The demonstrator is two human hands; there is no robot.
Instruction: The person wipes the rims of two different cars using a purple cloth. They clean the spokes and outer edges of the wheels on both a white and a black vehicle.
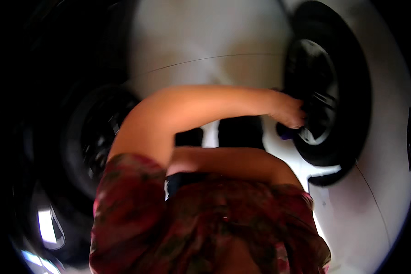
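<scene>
My left arm reaches across in front of me to the right, and my left hand (287,109) is at the inner side of a wheel (358,91) with a black tyre and a spoked metal rim. Its fingers are curled together against the rim; what they grip is dark and blurred. Just under that hand shows a small dark purple thing (287,134), too smeared to name. My right arm is bent across my body to the left. The right hand (180,159) is mostly hidden behind my left arm, its fingers out of sight.
At the left stands another dark wheel (73,150), beside dark shapes lost in shadow. The pale floor (205,32) has thin dark lines across it. A bright white patch (46,226) shows at the lower left.
</scene>
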